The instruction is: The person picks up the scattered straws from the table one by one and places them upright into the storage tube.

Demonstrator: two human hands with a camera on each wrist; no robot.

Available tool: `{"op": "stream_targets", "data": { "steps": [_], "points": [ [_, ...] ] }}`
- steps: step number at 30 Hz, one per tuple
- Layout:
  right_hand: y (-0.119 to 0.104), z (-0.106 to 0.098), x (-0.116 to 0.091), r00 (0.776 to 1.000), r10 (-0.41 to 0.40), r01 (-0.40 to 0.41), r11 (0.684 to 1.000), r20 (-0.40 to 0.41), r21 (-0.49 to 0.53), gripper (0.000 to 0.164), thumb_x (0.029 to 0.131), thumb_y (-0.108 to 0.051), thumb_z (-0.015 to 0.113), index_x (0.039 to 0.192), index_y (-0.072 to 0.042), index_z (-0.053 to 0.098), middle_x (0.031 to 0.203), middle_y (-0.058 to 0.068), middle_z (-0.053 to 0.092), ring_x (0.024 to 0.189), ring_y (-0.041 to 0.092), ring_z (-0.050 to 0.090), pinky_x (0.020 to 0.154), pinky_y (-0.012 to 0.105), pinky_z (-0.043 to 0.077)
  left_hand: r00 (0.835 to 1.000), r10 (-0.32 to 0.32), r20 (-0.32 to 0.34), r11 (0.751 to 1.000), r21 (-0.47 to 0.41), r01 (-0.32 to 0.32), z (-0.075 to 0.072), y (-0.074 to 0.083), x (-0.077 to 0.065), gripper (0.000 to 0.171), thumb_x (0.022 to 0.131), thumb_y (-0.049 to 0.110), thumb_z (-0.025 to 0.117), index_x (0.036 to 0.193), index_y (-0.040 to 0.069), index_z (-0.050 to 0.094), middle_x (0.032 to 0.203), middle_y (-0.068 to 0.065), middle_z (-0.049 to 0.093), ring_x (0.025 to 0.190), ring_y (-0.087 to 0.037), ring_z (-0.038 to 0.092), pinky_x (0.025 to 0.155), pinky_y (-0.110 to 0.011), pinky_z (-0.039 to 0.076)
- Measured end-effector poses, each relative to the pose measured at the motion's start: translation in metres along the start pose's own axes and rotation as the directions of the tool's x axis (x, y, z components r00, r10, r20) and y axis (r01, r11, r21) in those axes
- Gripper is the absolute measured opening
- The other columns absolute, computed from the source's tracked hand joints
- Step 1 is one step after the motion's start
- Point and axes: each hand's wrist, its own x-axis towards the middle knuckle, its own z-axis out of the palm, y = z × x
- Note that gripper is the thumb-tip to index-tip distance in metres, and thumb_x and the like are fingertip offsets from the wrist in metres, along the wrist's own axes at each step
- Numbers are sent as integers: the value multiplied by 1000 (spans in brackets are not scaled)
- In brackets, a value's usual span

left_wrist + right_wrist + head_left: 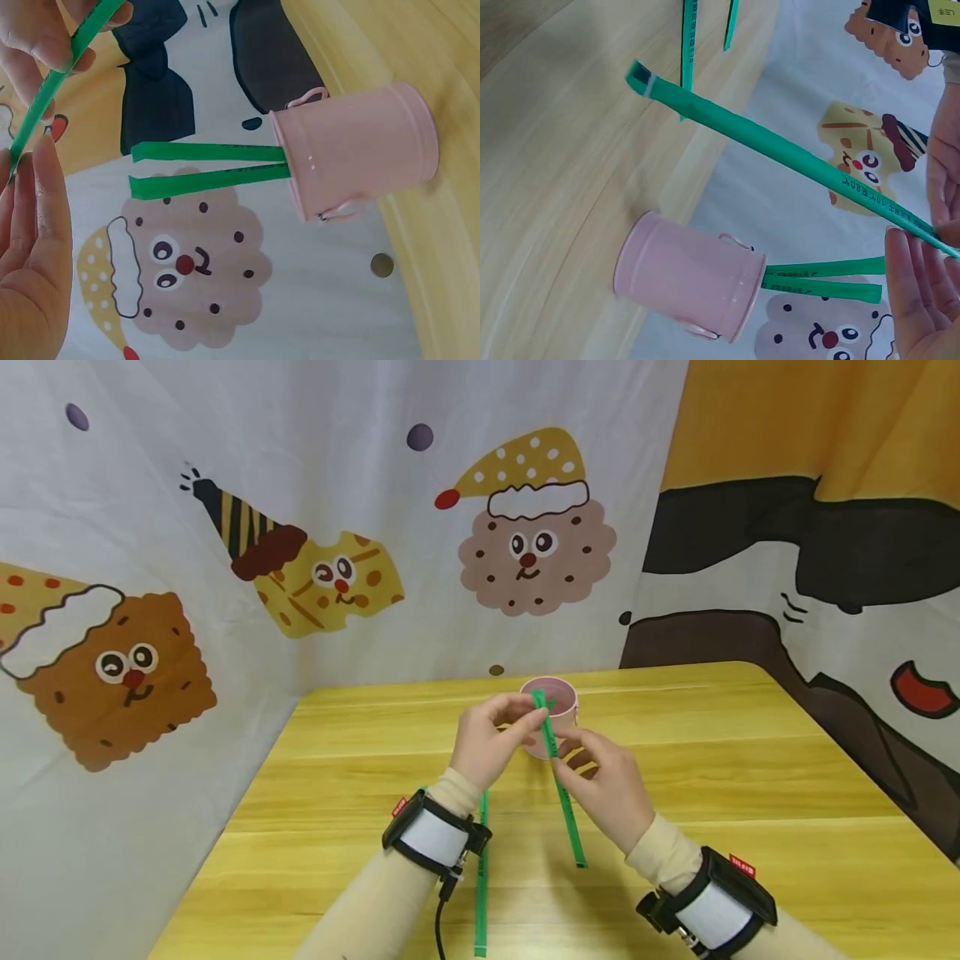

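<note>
A long green wrapped straw with dark print slants between the two hands, its lower end hanging over the table. The left hand pinches it near the top end with thumb and finger. Lower down, the thumb and fingers of the right hand grip the same straw. Just behind the hands stands a pink bucket with small side handles. Two similar green straws stick up out of it, seen in both wrist views.
Another green straw lies on the wooden table by the left forearm, and the right wrist view shows a further green straw beside it. A cartoon-printed curtain hangs behind the table. A black cable trails from the left wrist strap.
</note>
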Motion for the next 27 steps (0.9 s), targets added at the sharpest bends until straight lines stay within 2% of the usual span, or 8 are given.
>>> {"op": "stream_targets", "data": {
  "steps": [4, 7, 10, 14, 17, 19, 22, 27],
  "points": [
    [4, 0, -1, 1000, 22, -22, 1000, -4, 18, 39, 86, -5, 75, 124, -3, 65, 97, 10, 71, 77, 21, 71, 63, 21, 58, 997, 71, -40, 997, 13, -71, -3, 7, 5, 22, 93, 13, 70, 109, -2, 69, 98, -20, 73, 79, -34, 71, 67, -30, 62],
    [8, -2, -2, 999, 34, -34, 999, -3, 18, 44, 86, -9, 76, 128, -4, 62, 101, 11, 71, 78, 22, 71, 65, 23, 59, 980, 155, -124, 988, 13, -155, -11, 15, 13, 19, 92, 9, 70, 106, -4, 70, 95, -21, 74, 75, -33, 71, 65, -30, 62],
    [11, -2, -5, 999, 47, -46, 999, -10, 8, 46, 85, -10, 78, 128, -5, 62, 102, 10, 71, 78, 21, 71, 65, 22, 58, 945, 236, -226, 972, 39, -233, -23, 26, 22, 17, 92, 7, 70, 104, -5, 70, 94, -20, 74, 74, -25, 71, 63, -28, 61],
    [14, -3, -9, 997, 72, -72, 997, -22, -5, 46, 85, -11, 78, 128, -6, 63, 101, 10, 71, 77, 20, 70, 65, 24, 59, 877, 336, -344, 942, 113, -316, -36, 36, 34, 18, 92, 7, 70, 105, -4, 70, 94, -19, 74, 74, -22, 70, 61, -28, 61],
    [16, -5, -11, 996, 84, -85, 996, -25, -7, 45, 85, -13, 78, 127, -6, 63, 102, 11, 71, 78, 20, 70, 64, 26, 59, 826, 407, -390, 913, 170, -370, -39, 34, 41, 18, 92, 8, 70, 105, -4, 70, 93, -19, 74, 75, -28, 71, 62, -32, 61],
    [17, -5, -11, 996, 86, -86, 996, -26, -8, 45, 86, -14, 78, 127, -6, 63, 102, 12, 71, 78, 21, 69, 64, 25, 59, 806, 446, -390, 895, 207, -395, -38, 29, 46, 18, 92, 8, 70, 104, -5, 70, 92, -19, 74, 76, -30, 72, 63, -34, 62],
    [18, -6, -13, 996, 85, -86, 996, -32, -14, 44, 86, -14, 78, 126, -6, 63, 101, 11, 71, 78, 21, 69, 64, 24, 58, 804, 480, -350, 875, 261, -408, -33, 17, 51, 16, 92, 8, 70, 102, -5, 70, 92, -18, 75, 74, -29, 73, 63, -31, 62],
    [21, -7, -15, 995, 94, -95, 995, -36, -28, 42, 85, -12, 78, 125, -4, 63, 100, 11, 71, 77, 21, 69, 63, 22, 57, 842, 466, -270, 865, 341, -370, -23, -5, 54, 13, 91, 7, 71, 99, -4, 70, 94, -17, 76, 76, -25, 75, 65, -22, 60]
  ]
}}
